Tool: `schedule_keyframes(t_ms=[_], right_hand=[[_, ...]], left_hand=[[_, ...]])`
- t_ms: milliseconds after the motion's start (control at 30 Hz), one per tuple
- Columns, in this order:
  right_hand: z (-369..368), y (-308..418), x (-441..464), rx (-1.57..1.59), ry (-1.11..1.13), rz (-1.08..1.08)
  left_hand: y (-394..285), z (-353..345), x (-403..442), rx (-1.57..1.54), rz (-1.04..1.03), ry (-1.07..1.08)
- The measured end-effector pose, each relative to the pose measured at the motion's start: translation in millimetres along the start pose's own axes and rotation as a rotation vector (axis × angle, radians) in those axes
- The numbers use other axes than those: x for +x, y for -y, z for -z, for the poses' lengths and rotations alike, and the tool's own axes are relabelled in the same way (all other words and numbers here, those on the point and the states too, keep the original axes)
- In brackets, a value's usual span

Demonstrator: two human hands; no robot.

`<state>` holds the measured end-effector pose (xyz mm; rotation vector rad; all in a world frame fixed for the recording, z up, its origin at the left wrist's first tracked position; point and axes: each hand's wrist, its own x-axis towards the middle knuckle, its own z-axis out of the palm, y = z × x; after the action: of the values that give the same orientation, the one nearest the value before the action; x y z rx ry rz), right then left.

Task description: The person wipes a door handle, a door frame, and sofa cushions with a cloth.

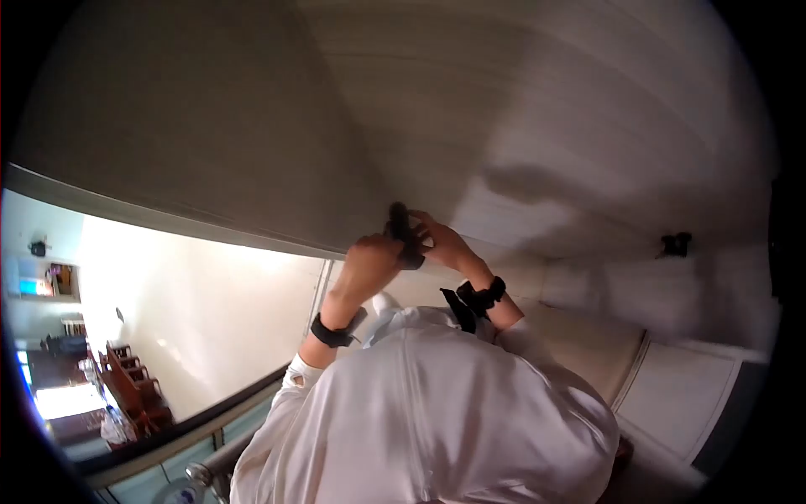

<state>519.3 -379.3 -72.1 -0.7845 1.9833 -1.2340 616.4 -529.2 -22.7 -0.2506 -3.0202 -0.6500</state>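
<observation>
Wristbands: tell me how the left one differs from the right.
The left band lies fairly smooth; the right band looks bulkier and bunched. The left band has a short end jutting out, while the right band has a longer strap trailing towards the shirt. Both are dark and worn on the wrist.

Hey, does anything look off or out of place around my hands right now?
One small thing: the black band on your right wrist has a dark end sticking out sideways, so it may be loosely fastened. Nothing looks clearly spilled or damaged near the dark object in your left hand.
</observation>
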Motion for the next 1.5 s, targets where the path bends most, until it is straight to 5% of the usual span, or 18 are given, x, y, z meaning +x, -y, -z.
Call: schedule_keyframes(t_ms=[167, 300, 400, 533, 933, 1500], right_hand=[[-61, -54, 5, 0.034, -0.305, 0.179], [-96, -27, 8, 0.342, -0.103, 0.18], [-95, -12, 10, -0.002, 0.105, -0.275], [-91, 5, -10, -0.25, -0.323, 0.05], [-61, 116, -28, -0.335, -0.667, 0.219], [-66, 157, -37, -0.437, -0.691, 0.159]], left_hand=[[30, 24, -30, 0.01, -0.206, -0.079], [49, 41, -59, -0.048, -0.308, -0.005], [63, 35, -70, -0.144, -0.36, 0.013], [82, 40, -83, -0.158, -0.423, -0.02], [103, 49, -88, -0.347, -0.207, -0.307], [121, 21, -73, -0.456, -0.26, -0.177]])
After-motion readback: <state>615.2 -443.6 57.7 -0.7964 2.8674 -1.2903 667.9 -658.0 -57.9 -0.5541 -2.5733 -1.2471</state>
